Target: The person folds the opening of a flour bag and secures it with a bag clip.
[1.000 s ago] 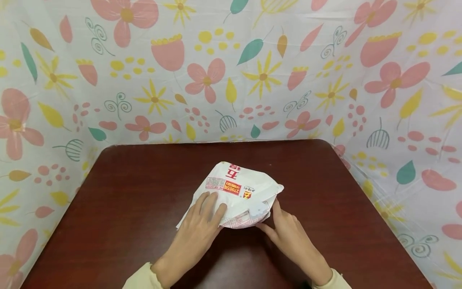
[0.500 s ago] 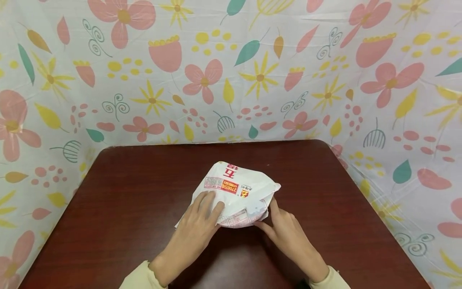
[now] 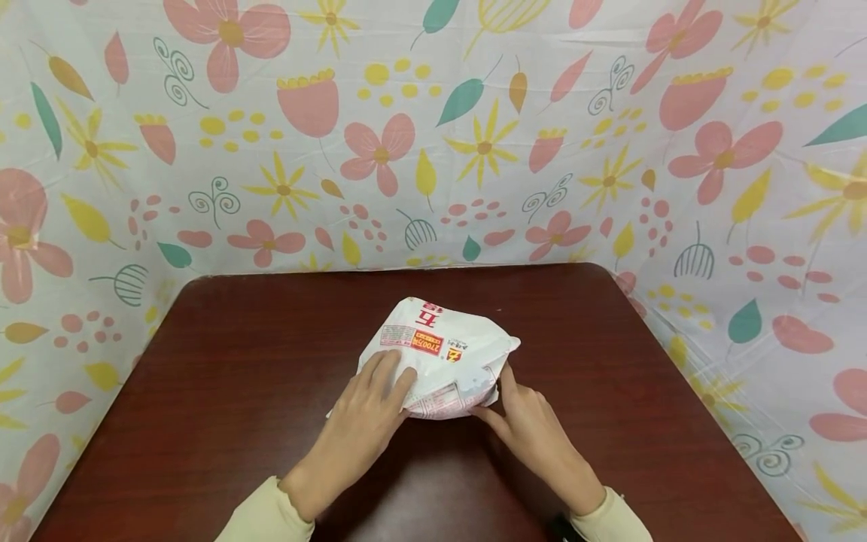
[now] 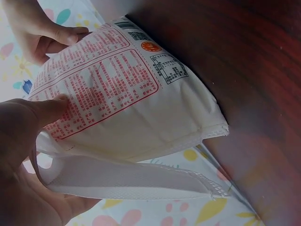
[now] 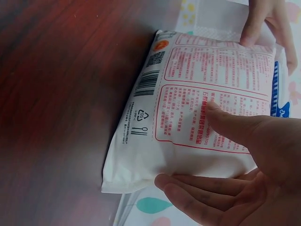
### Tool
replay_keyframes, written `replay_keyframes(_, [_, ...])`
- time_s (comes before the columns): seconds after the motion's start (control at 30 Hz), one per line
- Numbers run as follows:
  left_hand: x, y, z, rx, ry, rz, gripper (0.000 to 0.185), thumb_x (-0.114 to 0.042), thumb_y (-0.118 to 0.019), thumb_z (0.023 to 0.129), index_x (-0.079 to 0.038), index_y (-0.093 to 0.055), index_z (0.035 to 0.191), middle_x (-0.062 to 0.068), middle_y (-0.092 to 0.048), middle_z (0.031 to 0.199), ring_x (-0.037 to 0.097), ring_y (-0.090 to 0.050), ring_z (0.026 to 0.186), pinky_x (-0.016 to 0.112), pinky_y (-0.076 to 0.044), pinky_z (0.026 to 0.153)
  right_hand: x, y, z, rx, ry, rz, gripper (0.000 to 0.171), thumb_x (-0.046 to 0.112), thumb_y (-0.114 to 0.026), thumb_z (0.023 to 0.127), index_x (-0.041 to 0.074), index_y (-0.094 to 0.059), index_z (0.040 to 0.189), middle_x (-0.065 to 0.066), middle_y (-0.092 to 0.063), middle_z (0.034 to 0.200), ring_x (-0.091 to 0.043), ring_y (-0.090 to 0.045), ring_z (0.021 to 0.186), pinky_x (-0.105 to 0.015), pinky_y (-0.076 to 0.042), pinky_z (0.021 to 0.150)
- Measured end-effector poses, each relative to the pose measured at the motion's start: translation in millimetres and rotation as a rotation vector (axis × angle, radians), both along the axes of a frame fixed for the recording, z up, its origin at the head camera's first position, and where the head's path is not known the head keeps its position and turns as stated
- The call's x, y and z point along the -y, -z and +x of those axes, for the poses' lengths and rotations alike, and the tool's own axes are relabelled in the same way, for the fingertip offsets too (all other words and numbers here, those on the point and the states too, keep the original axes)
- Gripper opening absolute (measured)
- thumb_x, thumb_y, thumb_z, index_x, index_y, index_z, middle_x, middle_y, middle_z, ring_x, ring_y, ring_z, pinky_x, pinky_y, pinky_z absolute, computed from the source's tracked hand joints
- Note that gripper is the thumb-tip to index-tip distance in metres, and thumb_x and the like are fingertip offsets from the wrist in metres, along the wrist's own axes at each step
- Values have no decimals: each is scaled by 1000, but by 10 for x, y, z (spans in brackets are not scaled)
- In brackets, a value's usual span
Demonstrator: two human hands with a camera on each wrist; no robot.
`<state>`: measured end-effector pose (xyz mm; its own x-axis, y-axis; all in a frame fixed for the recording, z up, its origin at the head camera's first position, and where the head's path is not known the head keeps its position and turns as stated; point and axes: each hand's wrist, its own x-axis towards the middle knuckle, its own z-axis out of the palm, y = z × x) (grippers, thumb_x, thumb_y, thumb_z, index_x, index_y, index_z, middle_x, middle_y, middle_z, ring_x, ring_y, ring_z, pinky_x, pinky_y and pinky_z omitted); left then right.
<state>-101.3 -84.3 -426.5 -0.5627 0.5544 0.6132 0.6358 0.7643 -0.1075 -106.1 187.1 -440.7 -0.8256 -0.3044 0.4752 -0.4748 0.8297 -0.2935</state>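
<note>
A white flour bag point(image 3: 474, 339) with red and yellow printing is tilted up over the table, held by both hands. My left hand point(image 3: 362, 414) grips its left end, fingers spread over the upper face. The left wrist view shows the thumb on the red-printed panel point(image 4: 108, 89), with a loose white flap point(image 4: 127, 181) of the bag next to that hand. At the right end, my right hand point(image 3: 535, 425) pinches the bag between thumb and fingers. In the right wrist view, its thumb presses the printed panel near a barcode point(image 5: 146, 84). A lower edge seems to meet the table.
The dark red-brown table point(image 3: 257, 361) has rounded far corners. A flower-patterned cloth point(image 3: 433, 150) hangs behind it and along both sides. Pale sleeves point(image 3: 267, 516) cover both forearms. A small dark object point(image 3: 564, 528) shows by the right sleeve.
The bag has shifted slightly upward and to the left in the head view, with both hands keeping hold of it. The background has also drifted a little left.
</note>
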Motion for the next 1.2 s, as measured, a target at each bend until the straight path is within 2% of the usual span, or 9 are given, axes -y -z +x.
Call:
replay_keyframes(0.27, [10, -8, -83, 34, -2, -9, 69, -26, -87, 77, -6, -47, 130, 20, -45, 138, 37, -46, 128, 42, -54, 80, 6, 22, -101, 17, -15, -14, 83, 27, -89, 75, 2, -40, 136, -1, -60, 62, -17, -59, 54, -37, -48, 51])
replay_keyframes(0.43, [11, -18, -151, 34, -19, -30, 68, -26, -86, 78, -5, -47, 129, 19, -44, 138, 37, -45, 129, 40, -54, 78, 7, 23, -180, 16, -21, -6, 79, 29, -87, 77, 1, -40, 134, -1, -59, 61, -16, -57, 53, -37, -47, 50])
replay_keyframes(0.63, [14, -27, -233, 53, -33, -36, 68, -28, -85, 80, -6, -46, 131, 18, -43, 139, 36, -44, 129, 40, -53, 74, 8, 21, -272, 13, -15, 1, 76, 29, -87, 77, -1, -42, 131, -4, -58, 61, -22, -60, 53, -40, -47, 49])
replay_keyframes(0.87, [11, -34, -317, 73, -40, -30, 67, -28, -83, 82, -6, -45, 132, 18, -43, 139, 36, -44, 130, 42, -54, 79, 16, 15, -362, 18, 0, 9, 73, 27, -88, 76, -2, -44, 125, -1, -53, 57, -25, -59, 51, -42, -46, 49])
replay_keyframes(1.2, [16, -61, -474, 79, -38, -31, 65, -27, -83, 83, -7, -44, 131, 17, -42, 138, 34, -44, 127, 40, -54, 74, 33, -19, -534, 56, 24, 8, 71, 29, -88, 76, -3, -46, 123, -7, -59, 60, -29, -63, 54, -45, -48, 50])
